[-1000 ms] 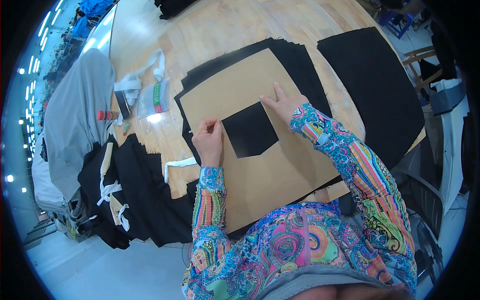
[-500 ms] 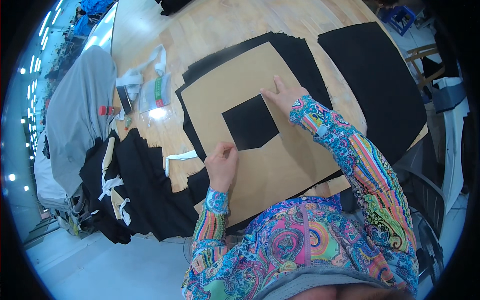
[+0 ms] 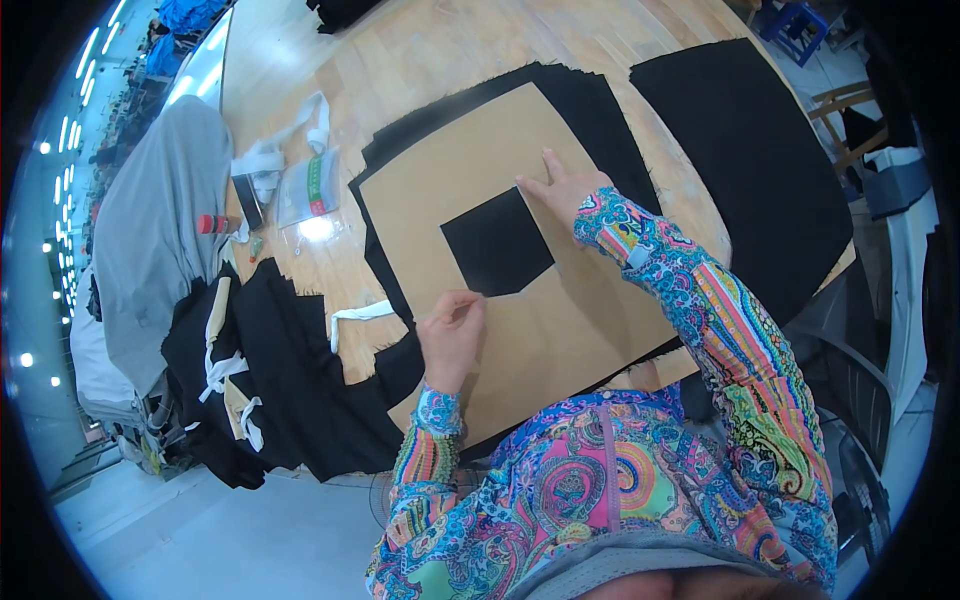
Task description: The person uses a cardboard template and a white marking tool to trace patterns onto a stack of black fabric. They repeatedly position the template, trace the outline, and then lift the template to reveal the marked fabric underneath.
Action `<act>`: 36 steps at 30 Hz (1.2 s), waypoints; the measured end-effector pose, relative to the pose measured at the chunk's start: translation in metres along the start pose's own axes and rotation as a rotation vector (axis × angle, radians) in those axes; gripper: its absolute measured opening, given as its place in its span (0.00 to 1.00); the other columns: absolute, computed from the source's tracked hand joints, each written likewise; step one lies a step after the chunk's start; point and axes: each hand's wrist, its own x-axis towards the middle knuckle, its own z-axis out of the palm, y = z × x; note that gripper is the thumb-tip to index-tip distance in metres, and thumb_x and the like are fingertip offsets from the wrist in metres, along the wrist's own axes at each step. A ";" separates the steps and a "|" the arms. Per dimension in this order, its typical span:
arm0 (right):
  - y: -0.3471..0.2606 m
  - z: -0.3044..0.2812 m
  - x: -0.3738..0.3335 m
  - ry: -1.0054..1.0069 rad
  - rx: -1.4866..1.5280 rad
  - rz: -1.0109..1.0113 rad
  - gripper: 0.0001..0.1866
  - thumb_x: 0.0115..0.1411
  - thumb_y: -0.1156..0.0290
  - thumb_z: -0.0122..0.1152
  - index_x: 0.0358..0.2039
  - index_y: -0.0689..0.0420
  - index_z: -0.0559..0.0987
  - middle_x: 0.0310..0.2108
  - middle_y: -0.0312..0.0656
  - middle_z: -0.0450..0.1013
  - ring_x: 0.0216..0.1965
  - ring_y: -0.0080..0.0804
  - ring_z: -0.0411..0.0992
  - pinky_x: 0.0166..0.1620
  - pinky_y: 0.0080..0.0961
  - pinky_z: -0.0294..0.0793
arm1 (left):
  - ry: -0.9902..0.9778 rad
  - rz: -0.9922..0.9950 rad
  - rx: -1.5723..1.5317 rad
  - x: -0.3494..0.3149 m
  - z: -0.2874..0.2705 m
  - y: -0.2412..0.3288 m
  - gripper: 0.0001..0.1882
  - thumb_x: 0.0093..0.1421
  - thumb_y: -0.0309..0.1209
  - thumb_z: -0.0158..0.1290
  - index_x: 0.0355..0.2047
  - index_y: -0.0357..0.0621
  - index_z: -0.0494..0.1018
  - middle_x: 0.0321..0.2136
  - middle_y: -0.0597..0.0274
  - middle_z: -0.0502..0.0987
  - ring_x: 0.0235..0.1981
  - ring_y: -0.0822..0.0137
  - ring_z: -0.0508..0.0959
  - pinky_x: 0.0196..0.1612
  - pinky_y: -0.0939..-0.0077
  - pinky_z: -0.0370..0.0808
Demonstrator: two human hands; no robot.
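Note:
A tan cardboard pattern (image 3: pixel 430 165) lies on black fabric (image 3: pixel 615 125), whose frayed edges stick out behind it. Through a pocket-shaped cutout in the card, dark cloth (image 3: pixel 500 243) shows. My right hand (image 3: pixel 566 192) rests on the pattern at the cutout's upper right, thumb and fingers spread. At the opening's lower left edge is my left hand (image 3: pixel 450 335), its fingertips pinched together. Whatever is between those fingertips is too small to make out. A faint pale line runs along the cutout's bottom edge.
Another black panel (image 3: pixel 745 160) lies to the right. Black fabric pieces with white ties (image 3: pixel 222 372) drape over the table's left edge, near a grey cloth (image 3: pixel 155 230). A plastic bag (image 3: pixel 308 190), a red-capped container (image 3: pixel 212 224) and a white strip (image 3: pixel 362 312) lie to the left.
My left hand has moved slightly right along the cutout's lower edge, still pinched. The right hand stays on the card in nearly the same place.

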 end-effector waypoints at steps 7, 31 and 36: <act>0.001 0.001 0.003 -0.032 0.011 0.009 0.63 0.29 0.77 0.76 0.64 0.33 0.48 0.67 0.50 0.37 0.53 0.41 0.68 0.49 0.33 0.72 | -0.042 0.054 -0.006 -0.002 0.027 -0.002 0.04 0.54 0.26 0.56 0.30 0.40 0.75 0.24 0.59 0.80 0.27 0.70 0.81 0.31 0.79 0.75; 0.002 0.002 0.003 -0.015 -0.012 -0.001 0.63 0.31 0.77 0.75 0.65 0.33 0.47 0.67 0.51 0.38 0.52 0.42 0.69 0.48 0.33 0.73 | 0.061 0.013 0.201 0.002 -0.009 -0.014 0.04 0.54 0.24 0.56 0.29 0.35 0.75 0.23 0.62 0.79 0.25 0.78 0.77 0.32 0.84 0.73; 0.002 0.003 0.004 -0.009 -0.011 -0.001 0.63 0.30 0.77 0.76 0.65 0.33 0.48 0.67 0.51 0.38 0.51 0.40 0.70 0.47 0.32 0.74 | 0.040 0.098 -0.038 0.001 0.008 -0.006 0.04 0.52 0.23 0.55 0.29 0.37 0.75 0.25 0.58 0.78 0.23 0.68 0.79 0.29 0.79 0.74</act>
